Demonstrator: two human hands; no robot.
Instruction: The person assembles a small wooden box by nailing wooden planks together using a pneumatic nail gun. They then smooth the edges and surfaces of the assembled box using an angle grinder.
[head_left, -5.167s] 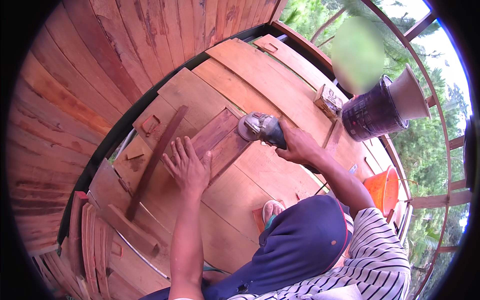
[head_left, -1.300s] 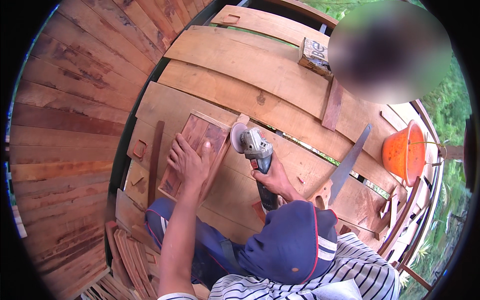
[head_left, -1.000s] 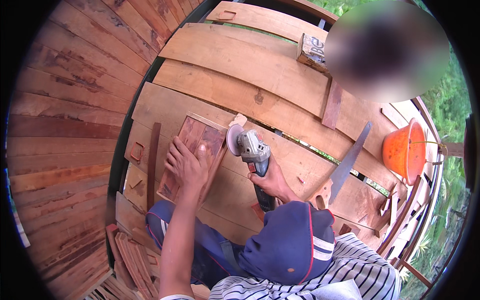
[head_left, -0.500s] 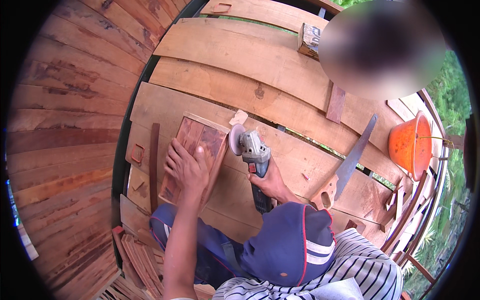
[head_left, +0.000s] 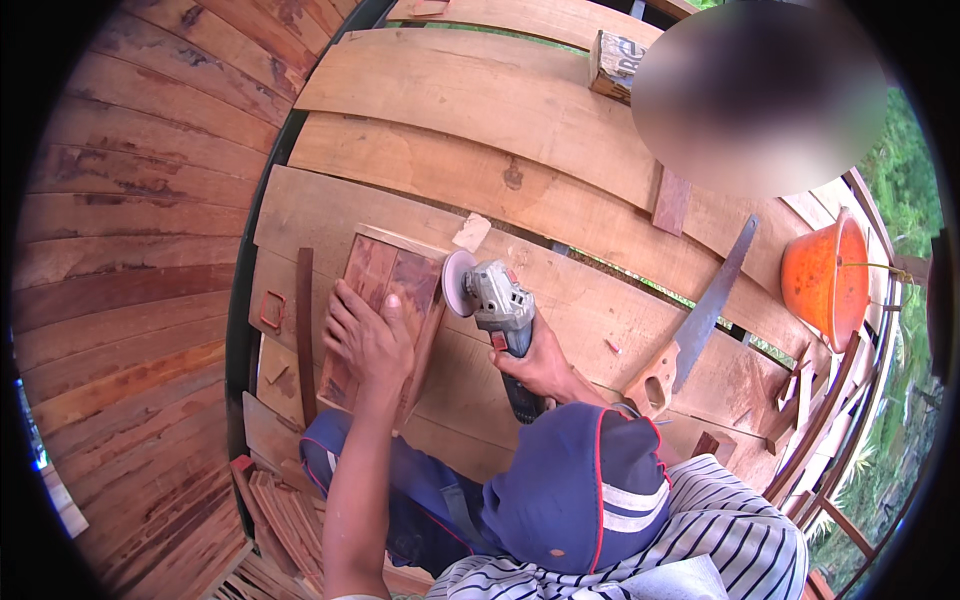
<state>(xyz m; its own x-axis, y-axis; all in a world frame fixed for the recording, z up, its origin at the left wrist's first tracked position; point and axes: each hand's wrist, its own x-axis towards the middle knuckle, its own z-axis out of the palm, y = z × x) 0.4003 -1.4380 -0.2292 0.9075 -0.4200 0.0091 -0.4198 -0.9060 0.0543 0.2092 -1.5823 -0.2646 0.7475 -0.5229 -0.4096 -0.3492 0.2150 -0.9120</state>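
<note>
A reddish-brown wooden box (head_left: 372,262) lies on the plank floor before me, its top made of joined strips. My left hand (head_left: 372,335) rests flat on that top, fingers spread and thumb apart. Wrapped round the dark body of an angle grinder (head_left: 505,300) is my right hand (head_left: 540,362). The grinder's round disc (head_left: 459,283) meets the box's right side near its far corner; whether it spins I cannot tell. Just beyond that corner lies a small pale wood scrap (head_left: 472,232).
A handsaw (head_left: 715,300) lies to the right, with an orange bucket (head_left: 828,285) farther over. A narrow dark strip (head_left: 306,335) lies left of the box. Offcuts (head_left: 798,405) gather at the right edge. Gaps run between the planks (head_left: 420,150). A blurred person (head_left: 760,95) is at the far right.
The grinder has shifted slightly left and its disc has tilted a little against the box's side. My left hand keeps its place on the box. The whole view has turned slightly.
</note>
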